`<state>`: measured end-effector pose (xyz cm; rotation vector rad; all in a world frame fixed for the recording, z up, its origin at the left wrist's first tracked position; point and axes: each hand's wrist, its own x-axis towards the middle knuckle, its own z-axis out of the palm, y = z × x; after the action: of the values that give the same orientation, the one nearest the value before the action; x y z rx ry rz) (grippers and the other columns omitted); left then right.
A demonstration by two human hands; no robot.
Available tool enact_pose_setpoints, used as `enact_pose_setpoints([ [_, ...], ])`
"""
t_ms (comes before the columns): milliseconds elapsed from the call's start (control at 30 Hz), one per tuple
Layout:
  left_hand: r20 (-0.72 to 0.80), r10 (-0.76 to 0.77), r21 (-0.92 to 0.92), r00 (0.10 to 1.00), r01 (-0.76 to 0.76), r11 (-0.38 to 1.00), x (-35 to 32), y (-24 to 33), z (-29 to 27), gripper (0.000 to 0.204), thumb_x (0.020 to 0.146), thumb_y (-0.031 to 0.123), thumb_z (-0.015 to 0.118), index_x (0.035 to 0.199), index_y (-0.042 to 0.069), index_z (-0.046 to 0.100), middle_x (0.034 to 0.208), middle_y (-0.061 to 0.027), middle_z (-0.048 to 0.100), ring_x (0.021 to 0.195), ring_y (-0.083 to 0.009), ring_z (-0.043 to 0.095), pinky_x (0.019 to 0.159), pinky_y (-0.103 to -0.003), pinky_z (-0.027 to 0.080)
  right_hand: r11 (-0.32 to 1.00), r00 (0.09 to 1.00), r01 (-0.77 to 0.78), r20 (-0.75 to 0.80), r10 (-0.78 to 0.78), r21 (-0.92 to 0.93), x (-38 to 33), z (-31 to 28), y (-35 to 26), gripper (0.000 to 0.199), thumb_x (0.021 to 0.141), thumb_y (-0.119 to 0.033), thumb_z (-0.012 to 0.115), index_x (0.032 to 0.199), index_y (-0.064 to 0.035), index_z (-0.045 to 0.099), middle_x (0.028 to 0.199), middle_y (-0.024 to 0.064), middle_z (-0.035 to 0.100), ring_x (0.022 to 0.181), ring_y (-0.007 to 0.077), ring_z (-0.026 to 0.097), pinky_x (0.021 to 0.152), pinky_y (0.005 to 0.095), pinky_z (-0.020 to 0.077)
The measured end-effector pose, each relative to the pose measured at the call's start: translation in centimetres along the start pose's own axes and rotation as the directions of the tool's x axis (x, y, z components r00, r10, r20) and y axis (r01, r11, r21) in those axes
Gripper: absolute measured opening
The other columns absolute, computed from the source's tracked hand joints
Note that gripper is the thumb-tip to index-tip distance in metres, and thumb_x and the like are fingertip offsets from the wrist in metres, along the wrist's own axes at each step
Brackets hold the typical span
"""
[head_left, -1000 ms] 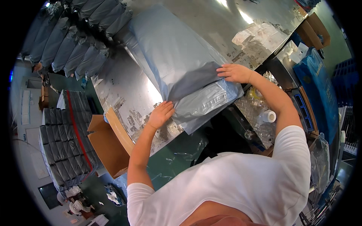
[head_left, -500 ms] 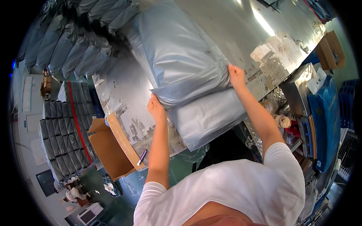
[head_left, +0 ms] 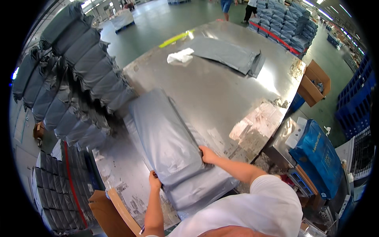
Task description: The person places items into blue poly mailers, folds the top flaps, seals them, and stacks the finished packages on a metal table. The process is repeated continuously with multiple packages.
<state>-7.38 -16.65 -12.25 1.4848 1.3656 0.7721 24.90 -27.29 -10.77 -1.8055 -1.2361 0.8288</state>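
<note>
Two stacked grey poly bags [head_left: 166, 142] under two hands, one flat grey bag [head_left: 229, 55], one white rag [head_left: 180, 56], two cardboard boxes [head_left: 314, 83], one blue bag [head_left: 319, 158].

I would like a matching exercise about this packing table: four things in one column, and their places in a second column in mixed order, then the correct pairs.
Things:
1. top grey bag
2. white crumpled cloth
3. flat grey bag
4. open cardboard box

Places:
A. on the floor beyond the table's right edge
B. gripped at its near end by the left hand and the right hand
C. lying flat at the far side of the table
D. on the table, left of the flat bag

Pairs: 1-B, 2-D, 3-C, 4-A
</note>
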Motion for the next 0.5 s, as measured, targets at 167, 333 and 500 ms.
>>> enact_pose_setpoints([
  [167,0.057,-0.369,-0.72,0.928,0.294,0.629,1.0,3.3,4.1,0.056,0.087,0.045,0.038,0.124,0.003,0.044,0.116,-0.015,0.052,0.101,-0.027,0.053,0.088,-0.035,0.043,0.233,0.904,-0.252,0.142,0.404,0.939,0.8,1.5,-0.8,0.06,0.08,-0.038,0.053,0.125,0.0008,0.042,0.127,0.01,0.045,0.114,0.0234,0.043,0.094,0.0294,0.0346],
  [333,0.602,-0.327,-0.6,0.729,0.683,0.417,-1.7,16.3,-0.9,0.058,0.08,0.052,0.044,0.112,0.004,0.054,0.101,-0.0127,0.06,0.09,-0.0264,0.058,0.08,-0.039,0.047,0.258,0.74,-0.653,0.527,0.419,0.712,0.8,-1.4,-7.5,0.062,0.071,-0.055,0.06,0.109,-0.0064,0.056,0.102,0.0096,0.059,0.09,0.0228,0.056,0.079,0.0368,0.0446],
  [500,0.454,-0.276,-0.692,0.847,0.53,0.491,-6.6,19.9,-6.8,0.058,0.075,0.042,0.057,0.116,0.004,0.045,0.094,-0.0114,0.057,0.085,-0.0246,0.057,0.074,-0.037,0.047,0.431,0.932,-0.362,0.33,0.149,0.827,-5.2,-3.7,-15.2,0.04,0.081,-0.033,0.05,0.105,-0.0008,0.056,0.1,0.0137,0.059,0.092,0.0245,0.058,0.082,0.0378,0.0462],
])
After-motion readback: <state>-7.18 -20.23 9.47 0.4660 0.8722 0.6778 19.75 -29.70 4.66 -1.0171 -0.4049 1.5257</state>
